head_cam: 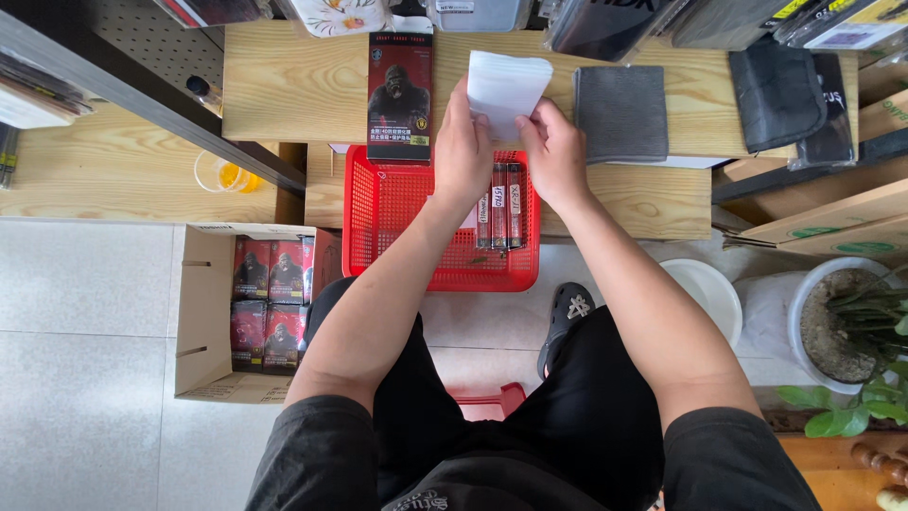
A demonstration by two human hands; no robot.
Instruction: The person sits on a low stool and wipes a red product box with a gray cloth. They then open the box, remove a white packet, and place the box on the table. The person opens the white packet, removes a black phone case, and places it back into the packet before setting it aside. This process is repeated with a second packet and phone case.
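Pale floor tiles lie nearest, carrying a cardboard box [206, 317] with four dark red packs showing; beyond it a wooden desk [284, 85] bears one red basket [388, 222] holding three slim boxes [499, 203]. Above the basket, the left hand [462, 151] and right hand [553, 151] both pinch one white envelope [506, 87]; farther back lie one grey cloth [620, 112] and one upright dark pack [399, 95].

White packet [508, 87]: smooth, matt, paper-like, held between left hand [462, 151] and right hand [554, 151]. Basket [397, 218]: red plastic, open mesh, slightly glossy. Tall box [399, 95] with ape picture: glossy printed card. Grey cloth [620, 112]: soft, matt, finely napped. Shelf [284, 85]: pale wood, grain seen, matt. Carton [203, 312]: plain brown cardboard. Floor tiles [85, 331]: smooth, faint sheen. Shorts [586, 416]: black matt fabric.
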